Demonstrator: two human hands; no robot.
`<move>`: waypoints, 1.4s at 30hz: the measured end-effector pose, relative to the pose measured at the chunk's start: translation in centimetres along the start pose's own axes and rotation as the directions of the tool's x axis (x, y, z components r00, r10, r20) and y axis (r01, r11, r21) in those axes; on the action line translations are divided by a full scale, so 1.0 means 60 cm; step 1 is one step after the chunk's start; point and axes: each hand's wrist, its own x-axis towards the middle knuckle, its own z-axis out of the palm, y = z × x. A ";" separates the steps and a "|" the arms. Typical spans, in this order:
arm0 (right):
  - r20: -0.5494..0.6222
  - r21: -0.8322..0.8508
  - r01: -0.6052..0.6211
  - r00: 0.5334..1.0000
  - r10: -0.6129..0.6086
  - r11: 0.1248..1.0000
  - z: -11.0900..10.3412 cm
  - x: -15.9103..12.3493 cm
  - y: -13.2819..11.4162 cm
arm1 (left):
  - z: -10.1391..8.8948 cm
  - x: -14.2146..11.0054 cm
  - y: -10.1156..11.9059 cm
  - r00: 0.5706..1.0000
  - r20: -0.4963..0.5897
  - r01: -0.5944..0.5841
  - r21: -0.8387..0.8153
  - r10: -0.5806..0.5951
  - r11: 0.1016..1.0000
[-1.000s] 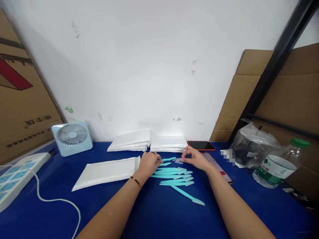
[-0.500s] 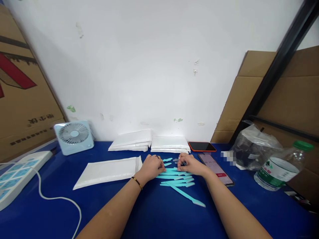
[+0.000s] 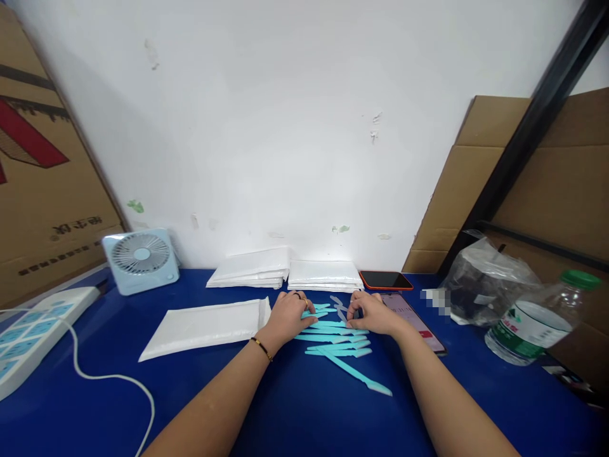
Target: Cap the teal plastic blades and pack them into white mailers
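Observation:
Several teal eyebrow razors [image 3: 352, 371] lie in a loose row, handles mostly to the left and pale tips to the right. My left hand [image 3: 288, 317] is closed at the row's left side, thumb and fingers pinching the handle of an eyebrow razor [image 3: 327, 324]. Across from it, my right hand [image 3: 370, 313] is closed in a pinch near that razor's tip; what its fingertips hold is hidden. Clear, thin blade covers [image 3: 340, 307] lie just left of the right fingers. Other razors [image 3: 321, 308] lie partly behind my left fingers.
A white padded mailer [image 3: 204, 327] lies left of my left hand, with stacked mailers [image 3: 326, 273] by the wall. Two phones [image 3: 385, 280], a bagged cup [image 3: 490, 279] and a water bottle [image 3: 533, 324] stand right. A fan [image 3: 141, 261] and power strip [image 3: 42, 333] are left.
My right hand has shifted slightly right, away from my left hand, and more of the clear covers shows beside it. The left hand has moved slightly left.

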 end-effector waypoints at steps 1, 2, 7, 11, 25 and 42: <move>0.020 0.000 0.014 1.000 -0.014 1.000 0.003 0.000 -0.003 | 0.002 0.000 0.002 1.000 0.015 -0.022 -0.001 0.022 1.000; 0.026 0.002 0.026 0.999 -0.026 1.000 0.005 0.001 -0.005 | 0.005 0.000 0.004 0.999 0.024 -0.034 0.002 0.034 0.999; -0.048 0.003 0.072 0.996 -0.072 0.997 0.014 0.011 -0.013 | 0.004 0.004 0.003 0.999 0.031 -0.015 0.041 0.013 0.999; -0.175 -0.021 0.038 0.984 -0.041 0.999 0.004 0.014 -0.011 | -0.012 0.005 -0.010 0.997 -0.045 0.063 0.078 -0.059 0.995; 0.094 0.081 0.053 0.994 -0.061 0.995 -0.007 -0.005 -0.018 | -0.025 -0.009 -0.003 0.981 0.194 -0.028 -0.007 0.029 1.000; 0.069 -0.010 -0.017 0.997 0.017 1.000 -0.021 -0.014 0.006 | -0.016 -0.003 -0.001 0.997 0.073 -0.015 0.046 0.012 0.999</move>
